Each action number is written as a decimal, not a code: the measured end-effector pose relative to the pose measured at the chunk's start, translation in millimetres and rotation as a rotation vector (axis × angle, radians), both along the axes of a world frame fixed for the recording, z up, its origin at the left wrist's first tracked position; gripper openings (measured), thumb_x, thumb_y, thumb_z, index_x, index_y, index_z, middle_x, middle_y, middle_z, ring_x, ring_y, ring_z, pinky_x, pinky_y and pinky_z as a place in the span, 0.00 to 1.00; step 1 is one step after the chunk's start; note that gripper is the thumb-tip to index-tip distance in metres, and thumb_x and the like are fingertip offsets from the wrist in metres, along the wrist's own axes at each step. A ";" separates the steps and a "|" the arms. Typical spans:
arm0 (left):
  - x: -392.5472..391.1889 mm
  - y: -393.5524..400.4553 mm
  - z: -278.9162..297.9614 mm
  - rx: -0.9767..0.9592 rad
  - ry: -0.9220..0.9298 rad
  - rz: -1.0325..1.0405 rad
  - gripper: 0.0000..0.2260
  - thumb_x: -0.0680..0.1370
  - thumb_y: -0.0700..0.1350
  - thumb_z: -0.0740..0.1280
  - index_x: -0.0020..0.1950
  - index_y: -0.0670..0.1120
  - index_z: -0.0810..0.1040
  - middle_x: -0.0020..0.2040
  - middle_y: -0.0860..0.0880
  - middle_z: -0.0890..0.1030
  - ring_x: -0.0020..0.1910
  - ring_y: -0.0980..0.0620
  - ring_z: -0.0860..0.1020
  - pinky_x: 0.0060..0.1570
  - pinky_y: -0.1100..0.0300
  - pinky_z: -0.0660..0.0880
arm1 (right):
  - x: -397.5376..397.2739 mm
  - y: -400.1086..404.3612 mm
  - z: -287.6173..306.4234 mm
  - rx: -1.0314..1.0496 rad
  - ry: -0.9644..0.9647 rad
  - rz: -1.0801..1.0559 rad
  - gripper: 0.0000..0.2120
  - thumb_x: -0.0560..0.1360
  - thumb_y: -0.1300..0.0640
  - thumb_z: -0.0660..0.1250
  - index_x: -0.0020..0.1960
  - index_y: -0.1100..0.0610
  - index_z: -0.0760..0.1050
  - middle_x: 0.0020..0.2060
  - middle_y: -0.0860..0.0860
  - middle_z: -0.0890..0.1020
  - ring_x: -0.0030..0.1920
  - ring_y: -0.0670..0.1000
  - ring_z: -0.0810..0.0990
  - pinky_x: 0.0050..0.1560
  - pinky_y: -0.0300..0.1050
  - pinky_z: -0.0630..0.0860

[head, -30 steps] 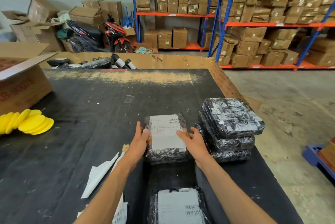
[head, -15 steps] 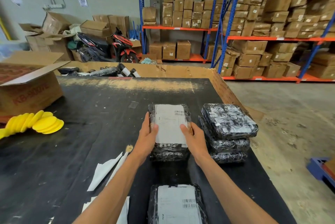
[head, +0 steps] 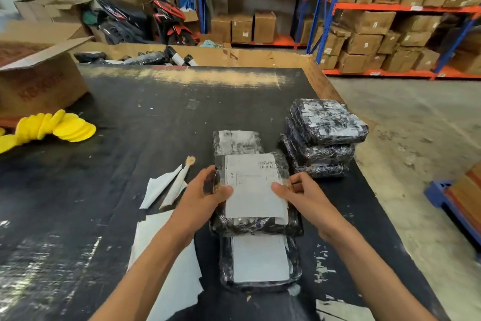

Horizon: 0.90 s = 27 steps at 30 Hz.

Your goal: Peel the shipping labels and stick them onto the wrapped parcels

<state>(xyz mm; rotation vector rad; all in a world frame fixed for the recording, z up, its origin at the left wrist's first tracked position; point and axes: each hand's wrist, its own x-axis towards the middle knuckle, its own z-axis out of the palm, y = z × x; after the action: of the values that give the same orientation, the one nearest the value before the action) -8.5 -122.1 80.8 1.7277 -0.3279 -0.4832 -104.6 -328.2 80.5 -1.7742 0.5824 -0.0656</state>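
left hand [head: 203, 194]: grips labelled parcel [head: 253, 190] at its left edge, thumb on label | right hand [head: 303, 195]: grips right edge, thumb on label | parcel: over desk [head: 130, 138], left of parcel stack [head: 322, 138], forearms reaching forward

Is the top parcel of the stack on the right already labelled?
No, the top black wrapped parcel of that stack shows only plastic wrap, no white label.

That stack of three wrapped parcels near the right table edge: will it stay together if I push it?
Probably not as one. The stack of wrapped parcels already sits staggered, and the glossy wrap looks slippery, so the top parcel would likely slide. It sits near the table edge, so push gently.
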 end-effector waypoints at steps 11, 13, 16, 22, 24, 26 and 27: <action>-49.0 18.6 -32.6 0.069 0.078 -0.015 0.23 0.78 0.45 0.68 0.68 0.59 0.62 0.58 0.68 0.73 0.49 0.65 0.78 0.41 0.72 0.75 | -50.3 21.7 -19.2 -0.075 0.183 0.027 0.21 0.74 0.42 0.72 0.55 0.56 0.70 0.46 0.51 0.76 0.44 0.47 0.74 0.48 0.44 0.72; -47.7 19.6 -32.8 0.067 0.074 -0.031 0.23 0.79 0.46 0.68 0.68 0.59 0.62 0.55 0.71 0.71 0.47 0.64 0.78 0.40 0.71 0.76 | -49.3 21.2 -18.0 -0.123 0.211 0.051 0.22 0.74 0.41 0.71 0.58 0.55 0.69 0.49 0.48 0.76 0.46 0.46 0.74 0.47 0.43 0.71; -45.0 22.8 -32.1 0.057 0.078 -0.076 0.22 0.79 0.46 0.68 0.66 0.60 0.62 0.57 0.68 0.73 0.52 0.60 0.79 0.44 0.68 0.77 | -47.3 21.9 -17.1 -0.098 0.149 0.042 0.35 0.75 0.45 0.72 0.74 0.52 0.57 0.65 0.49 0.69 0.61 0.48 0.73 0.58 0.44 0.72; -29.9 40.6 -30.2 0.149 -0.067 0.114 0.19 0.78 0.53 0.67 0.66 0.53 0.68 0.61 0.52 0.74 0.49 0.55 0.77 0.43 0.64 0.71 | -29.2 44.7 -12.0 -0.556 -0.138 0.066 0.27 0.76 0.51 0.71 0.71 0.44 0.65 0.65 0.42 0.65 0.66 0.44 0.60 0.69 0.47 0.58; -20.5 56.6 -36.6 0.215 -0.120 0.150 0.16 0.78 0.53 0.67 0.63 0.52 0.71 0.59 0.52 0.76 0.51 0.51 0.78 0.44 0.61 0.71 | -17.5 62.3 -4.9 -0.611 -0.222 0.133 0.20 0.77 0.51 0.69 0.68 0.45 0.70 0.64 0.41 0.71 0.67 0.45 0.64 0.70 0.46 0.56; -11.9 74.6 -45.9 0.319 -0.189 0.141 0.13 0.77 0.52 0.68 0.60 0.51 0.76 0.60 0.52 0.78 0.53 0.48 0.79 0.47 0.58 0.72 | -4.9 81.1 -0.8 -0.632 -0.273 0.243 0.17 0.79 0.53 0.67 0.67 0.47 0.73 0.61 0.43 0.76 0.66 0.46 0.70 0.72 0.49 0.61; -8.4 84.5 -50.9 0.386 -0.226 0.135 0.13 0.77 0.52 0.69 0.60 0.51 0.77 0.61 0.51 0.79 0.55 0.47 0.79 0.50 0.57 0.73 | 1.0 93.2 1.4 -0.632 -0.281 0.294 0.16 0.80 0.54 0.66 0.67 0.48 0.74 0.60 0.45 0.78 0.64 0.46 0.72 0.70 0.48 0.64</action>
<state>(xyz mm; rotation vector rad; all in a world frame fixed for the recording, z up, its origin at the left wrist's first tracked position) -17.0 -37.6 29.9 2.1722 -0.2882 -0.2620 -103.6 -235.0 81.8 -2.3920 0.0857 -0.3177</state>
